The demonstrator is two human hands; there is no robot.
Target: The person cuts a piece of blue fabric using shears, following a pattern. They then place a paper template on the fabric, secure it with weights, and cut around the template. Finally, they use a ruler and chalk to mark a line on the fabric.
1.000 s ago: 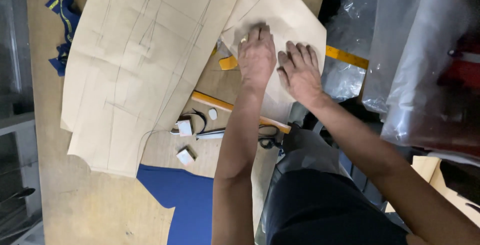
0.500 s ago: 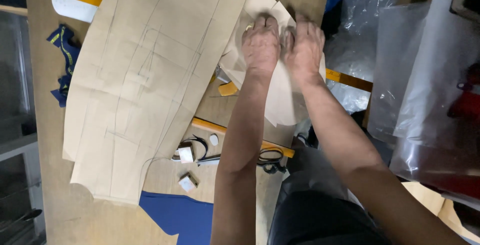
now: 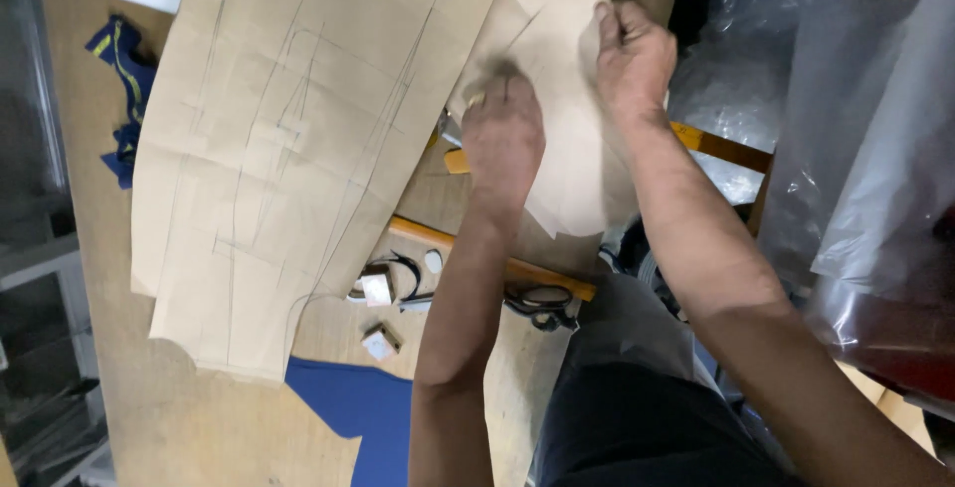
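My left hand (image 3: 504, 139) lies palm down on the small paper pattern piece (image 3: 577, 164), fingers flat and gripping nothing, pressing the sheet to the wooden table (image 3: 99, 388). My right hand (image 3: 634, 54) is closed over the far edge of that same piece, fingers curled on the paper; whether the thumb pinches it from beneath I cannot tell. The piece lies just right of the large paper pattern (image 3: 298, 139), tucked partly under that sheet's right edge, and its long axis runs from the far end of the table toward my body, the rounded near end overhanging the orange ruler (image 3: 497, 263). The large pattern's own long axis runs the same way, with pencil lines along its length and a curved notch at its near corner. Near of the large pattern lie two small white blocks (image 3: 378, 316) and a patch of blue fabric (image 3: 358, 412); black-handled scissors (image 3: 542, 303) sit just near of the ruler. Left of the large pattern — bare table, then a crumpled blue cloth (image 3: 124, 99) by the table's left edge. Right of the small piece room is tight — clear plastic bags (image 3: 846, 149) crowd the table's right edge.
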